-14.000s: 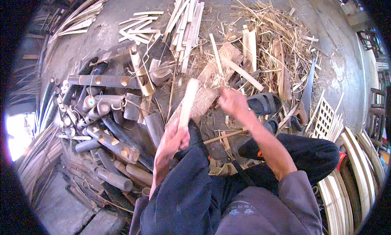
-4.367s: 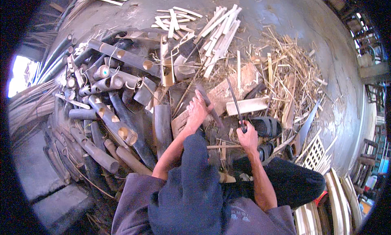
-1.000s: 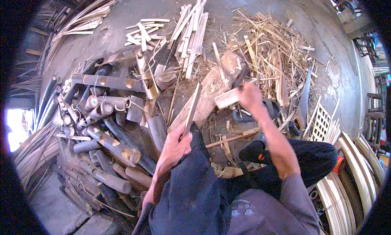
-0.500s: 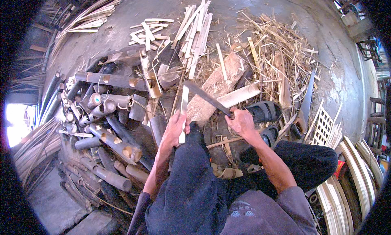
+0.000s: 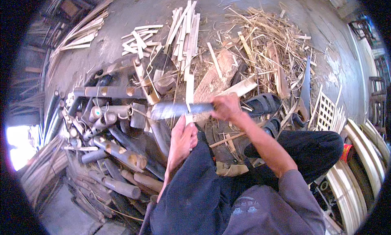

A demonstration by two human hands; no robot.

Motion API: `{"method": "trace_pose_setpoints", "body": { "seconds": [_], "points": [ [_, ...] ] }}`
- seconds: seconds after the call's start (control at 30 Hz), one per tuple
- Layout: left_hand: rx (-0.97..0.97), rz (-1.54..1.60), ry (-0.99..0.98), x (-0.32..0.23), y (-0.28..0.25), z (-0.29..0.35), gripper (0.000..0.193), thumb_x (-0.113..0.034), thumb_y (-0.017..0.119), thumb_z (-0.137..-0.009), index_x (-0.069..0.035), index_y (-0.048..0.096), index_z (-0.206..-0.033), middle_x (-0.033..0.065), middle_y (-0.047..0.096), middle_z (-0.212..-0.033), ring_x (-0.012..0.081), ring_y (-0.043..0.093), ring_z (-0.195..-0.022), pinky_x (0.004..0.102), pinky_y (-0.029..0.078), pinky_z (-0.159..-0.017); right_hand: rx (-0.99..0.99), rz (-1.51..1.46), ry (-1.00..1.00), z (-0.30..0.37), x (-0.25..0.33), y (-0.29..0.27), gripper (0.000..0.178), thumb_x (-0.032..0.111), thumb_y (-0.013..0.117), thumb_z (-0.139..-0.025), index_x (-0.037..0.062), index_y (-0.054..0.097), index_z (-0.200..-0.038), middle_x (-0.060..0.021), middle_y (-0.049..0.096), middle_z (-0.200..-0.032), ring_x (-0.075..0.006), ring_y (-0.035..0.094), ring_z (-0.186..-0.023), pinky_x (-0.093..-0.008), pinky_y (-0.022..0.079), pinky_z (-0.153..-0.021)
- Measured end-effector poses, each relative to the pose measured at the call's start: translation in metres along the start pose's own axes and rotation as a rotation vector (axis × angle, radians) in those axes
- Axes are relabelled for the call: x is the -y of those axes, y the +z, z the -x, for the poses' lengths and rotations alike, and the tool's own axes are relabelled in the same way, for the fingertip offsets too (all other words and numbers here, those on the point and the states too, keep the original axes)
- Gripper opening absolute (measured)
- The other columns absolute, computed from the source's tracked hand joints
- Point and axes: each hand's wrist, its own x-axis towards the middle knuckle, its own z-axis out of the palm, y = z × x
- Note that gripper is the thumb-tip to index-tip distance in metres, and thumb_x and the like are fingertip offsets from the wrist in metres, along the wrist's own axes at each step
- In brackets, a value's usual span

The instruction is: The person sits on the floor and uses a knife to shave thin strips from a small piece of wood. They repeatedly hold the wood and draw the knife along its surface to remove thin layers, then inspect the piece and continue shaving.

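Note:
My left hand (image 5: 183, 136) is closed round the lower part of a pale bamboo strip (image 5: 190, 87), which points away from me above my knee. In my right hand (image 5: 227, 107) is the handle of a long knife (image 5: 175, 110), its fingers wrapped tight. The blade lies crosswise over the strip just beyond my left fingers, its tip to the left, and it is smeared by motion. Past the knife lies a rough wooden block (image 5: 218, 78), with a split bamboo piece (image 5: 242, 88) beside it on the right.
Cut bamboo poles (image 5: 118, 151) are heaped on the left. Pale strips (image 5: 185, 35) and a pile of shavings (image 5: 264, 39) lie at the far side. A handsaw (image 5: 305, 88) and a woven lattice (image 5: 326, 113) are on the right, near my sandalled foot (image 5: 264, 104).
The knife has swung from slanting beside the strip's far end to lying across it near my left hand. My right hand has moved slightly left and nearer the strip.

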Motion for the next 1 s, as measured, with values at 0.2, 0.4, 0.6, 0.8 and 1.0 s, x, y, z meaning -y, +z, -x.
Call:
{"method": "trace_pose_setpoints", "body": {
  "seconds": [0.2,0.4,0.6,0.8,1.0],
  "points": [
    [0.089,-0.029,-0.021,0.009,-0.032,0.013,0.032,-0.014,0.048,-0.097,-0.007,0.041,-0.127,-0.0030,0.043,-0.068,0.0039,0.037,-0.049,0.0189,0.029,-0.040,0.116,0.102,0.546,-0.014,-0.029,-0.072,0.031,0.037,0.063,-0.081,0.0078,0.069,-0.087,-0.0182,0.067,-0.072,-0.0316,0.067,-0.067,-0.0434,0.054,-0.061],
    [0.043,0.024,0.004,-0.006,0.008,-0.022,0.016,-0.012,0.050,-0.097,-0.005,0.048,-0.111,0.0019,0.046,-0.070,0.0046,0.036,-0.044,0.0198,0.028,-0.036,0.244,0.105,0.138,0.005,0.036,-0.032,0.013,0.020,0.062,-0.074,0.0088,0.059,-0.079,-0.0131,0.066,-0.075,-0.0339,0.068,-0.074,-0.0491,0.052,-0.063],
    [0.025,0.106,-0.005,-0.013,0.008,-0.004,0.014,-0.010,0.049,-0.096,-0.005,0.050,-0.109,0.0006,0.045,-0.069,0.0047,0.039,-0.049,0.0202,0.030,-0.040,0.127,0.104,-0.016,-0.007,0.010,-0.018,0.025,0.025,0.072,-0.066,0.0080,0.062,-0.081,-0.0145,0.065,-0.078,-0.0340,0.066,-0.076,-0.0463,0.051,-0.064],
    [0.011,-0.531,-0.083,-0.011,-0.047,0.051,0.041,-0.015,0.049,-0.094,-0.007,0.046,-0.134,-0.0075,0.045,-0.067,0.0023,0.038,-0.053,0.0183,0.030,-0.047,0.054,-0.036,0.798,0.012,-0.117,-0.062,0.033,0.034,0.062,-0.082,0.0013,0.068,-0.083,-0.0186,0.066,-0.072,-0.0320,0.067,-0.066,-0.0420,0.053,-0.062],
    [0.501,-0.135,-0.382,-0.017,-0.032,-0.024,0.034,-0.028,0.040,-0.099,-0.005,0.051,-0.122,-0.0030,0.044,-0.066,0.0052,0.038,-0.043,0.0177,0.031,-0.036,-0.114,-0.070,0.041,-0.027,-0.008,-0.039,0.032,0.035,0.064,-0.078,0.0106,0.067,-0.098,-0.0161,0.066,-0.076,-0.0358,0.065,-0.073,-0.0441,0.052,-0.068]
  ]
}}
